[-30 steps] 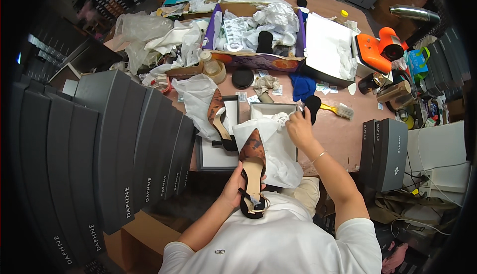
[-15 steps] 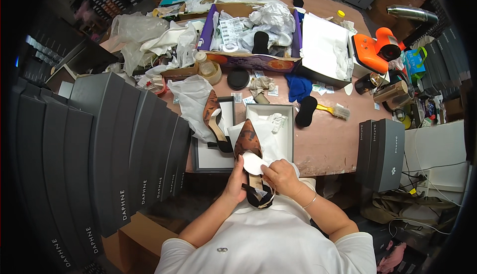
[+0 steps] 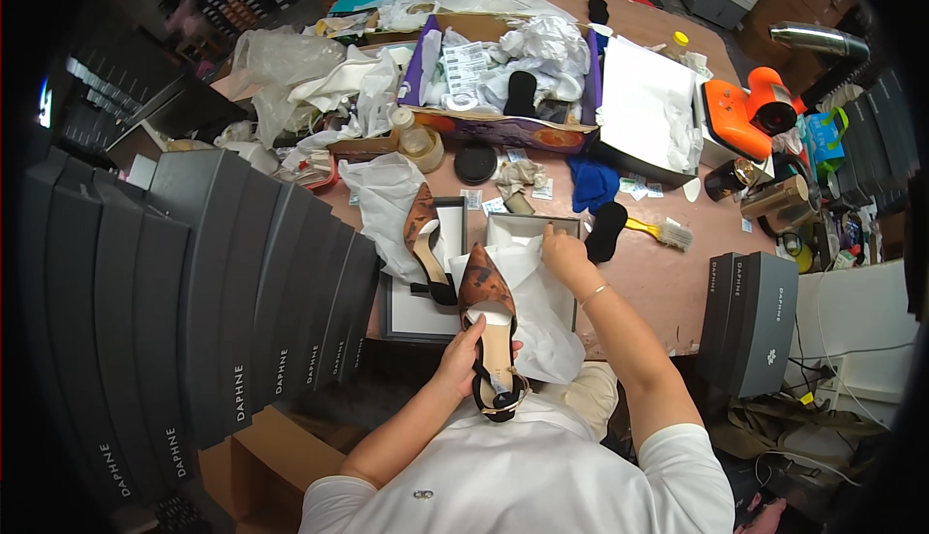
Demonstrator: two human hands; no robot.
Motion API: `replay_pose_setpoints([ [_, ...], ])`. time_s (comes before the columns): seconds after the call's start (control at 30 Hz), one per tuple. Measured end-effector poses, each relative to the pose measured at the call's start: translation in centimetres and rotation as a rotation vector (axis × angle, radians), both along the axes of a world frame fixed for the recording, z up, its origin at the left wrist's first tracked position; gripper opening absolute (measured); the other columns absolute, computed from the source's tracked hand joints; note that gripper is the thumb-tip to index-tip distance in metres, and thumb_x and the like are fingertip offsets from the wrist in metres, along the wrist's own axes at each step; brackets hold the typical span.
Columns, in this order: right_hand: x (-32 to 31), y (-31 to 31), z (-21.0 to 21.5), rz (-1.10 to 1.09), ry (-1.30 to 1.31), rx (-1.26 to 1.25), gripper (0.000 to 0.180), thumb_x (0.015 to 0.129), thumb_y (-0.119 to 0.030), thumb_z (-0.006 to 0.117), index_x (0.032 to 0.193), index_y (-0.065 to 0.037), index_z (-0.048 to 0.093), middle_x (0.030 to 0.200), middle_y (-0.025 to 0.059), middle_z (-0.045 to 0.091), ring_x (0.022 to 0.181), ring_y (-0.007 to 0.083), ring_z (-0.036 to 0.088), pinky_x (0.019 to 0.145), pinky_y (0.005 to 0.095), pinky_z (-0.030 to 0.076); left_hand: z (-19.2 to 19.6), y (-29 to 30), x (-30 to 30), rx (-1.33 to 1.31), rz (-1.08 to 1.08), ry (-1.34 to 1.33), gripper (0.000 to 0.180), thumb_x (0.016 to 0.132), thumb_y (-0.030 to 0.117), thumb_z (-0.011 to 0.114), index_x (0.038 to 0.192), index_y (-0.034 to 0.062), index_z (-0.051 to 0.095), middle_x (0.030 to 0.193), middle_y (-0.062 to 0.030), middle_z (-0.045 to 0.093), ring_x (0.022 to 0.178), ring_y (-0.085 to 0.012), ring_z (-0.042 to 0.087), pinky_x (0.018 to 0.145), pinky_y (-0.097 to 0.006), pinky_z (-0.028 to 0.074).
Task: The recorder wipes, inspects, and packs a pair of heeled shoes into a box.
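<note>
My left hand (image 3: pixel 459 360) is closed around a pointed, brown-and-black patterned slingback shoe (image 3: pixel 487 285), held toe away from me above my lap. A white piece (image 3: pixel 492 312) shows inside its toe opening. My right hand (image 3: pixel 567 259) is over the right-hand part of an open grey shoebox (image 3: pixel 530 227), fingers bent together; what they grip, if anything, is hidden. White tissue paper (image 3: pixel 542 319) drapes over the box's near edge, beside the held shoe. The matching shoe (image 3: pixel 423 234) lies on the left, on the other grey box part (image 3: pixel 411 316) and tissue.
Tall stacks of dark shoeboxes (image 3: pixel 261 282) stand close on my left, with more boxes (image 3: pixel 755 307) on the right. A yellow-handled brush (image 3: pixel 668 233), black pad (image 3: pixel 606 231) and blue cloth (image 3: pixel 592 184) lie beyond my right hand. A purple carton (image 3: pixel 503 126) of crumpled paper stands behind.
My right hand has left the shoe and moved forward and right to the box, covering where a crumpled paper wad lay. The white oval piece it held now sits in the shoe's toe.
</note>
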State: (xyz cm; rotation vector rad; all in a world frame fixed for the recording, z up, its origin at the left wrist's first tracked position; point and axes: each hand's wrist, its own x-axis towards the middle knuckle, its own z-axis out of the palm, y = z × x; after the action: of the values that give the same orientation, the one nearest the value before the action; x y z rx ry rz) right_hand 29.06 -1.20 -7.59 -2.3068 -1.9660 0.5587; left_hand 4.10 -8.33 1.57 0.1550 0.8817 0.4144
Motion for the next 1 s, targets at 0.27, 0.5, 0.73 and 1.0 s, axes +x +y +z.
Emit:
replay_pose_setpoints([
  [0.27, 1.0, -4.0, 7.1, -0.118, 0.342, 0.482, 0.031, 0.069, -0.003, 0.068, 0.096, 0.000, 0.052, 0.097, 0.0170, 0.057, 0.078, 0.0310, 0.060, 0.067, 0.0357, 0.051, -0.3, 1.3, 0.2, 0.004, 0.122, -0.111, 0.061, 0.094, 0.051, 0.042, 0.130, 0.0012, 0.042, 0.116, -0.0132, 0.054, 0.107, -0.0313, 0.057, 0.092, -0.050, 0.049],
  [0.5, -7.5, -9.1, 12.5, 0.213, 0.373, 0.464, 0.034, 0.067, -0.014, 0.073, 0.093, -0.008, 0.053, 0.090, 0.0093, 0.055, 0.082, 0.0304, 0.057, 0.070, 0.0404, 0.048, 1.8, 0.7, 2.2, 0.111, 0.119, -0.234, 0.052, 0.097, 0.049, 0.044, 0.131, 0.0098, 0.043, 0.123, -0.0074, 0.052, 0.109, -0.0211, 0.055, 0.095, -0.037, 0.045],
  [0.73, -7.5, -9.2, 11.6, 0.174, 0.364, 0.581, 0.051, 0.065, -0.022, 0.081, 0.106, -0.007, 0.056, 0.105, 0.0127, 0.054, 0.100, 0.0313, 0.054, 0.080, 0.0380, 0.047, 0.8, -0.4, 0.9, 0.027, -0.079, -0.170, 0.062, 0.097, 0.058, 0.029, 0.115, 0.0037, 0.053, 0.089, -0.0140, 0.064, 0.075, -0.0229, 0.066, 0.067, -0.035, 0.055],
  [1.0, -8.5, -9.0, 15.0, 0.053, 0.727, 0.568, 0.078, 0.074, -0.011, 0.077, 0.140, -0.002, 0.037, 0.119, 0.0230, 0.055, 0.105, 0.0357, 0.059, 0.088, 0.0368, 0.049, -0.9, -2.0, 0.7, 0.491, -0.120, 0.013, 0.044, 0.102, 0.037, 0.034, 0.126, 0.0027, 0.047, 0.109, -0.0126, 0.060, 0.096, -0.0190, 0.062, 0.082, -0.032, 0.051],
])
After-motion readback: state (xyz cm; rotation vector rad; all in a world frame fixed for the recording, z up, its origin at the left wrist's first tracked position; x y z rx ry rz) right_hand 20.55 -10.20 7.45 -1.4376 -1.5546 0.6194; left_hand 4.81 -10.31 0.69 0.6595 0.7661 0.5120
